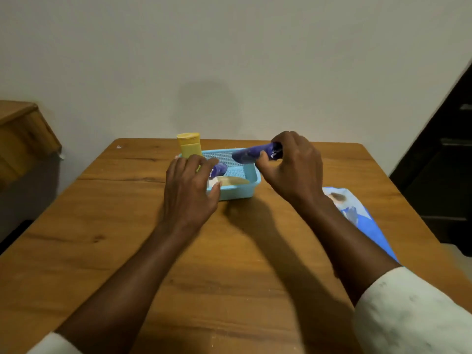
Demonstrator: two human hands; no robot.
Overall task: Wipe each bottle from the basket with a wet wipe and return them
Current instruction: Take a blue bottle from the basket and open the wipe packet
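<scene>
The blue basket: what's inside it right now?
In the blue basket: a purple bottle and a pale one lying flat. The left hand hides the rest.

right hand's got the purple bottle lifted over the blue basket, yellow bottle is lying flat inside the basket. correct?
Not quite. The head view shows the yellow bottle standing upright at the far left corner of the blue basket, not lying flat. The rest holds: the right hand has the purple bottle lifted over the basket.
</scene>
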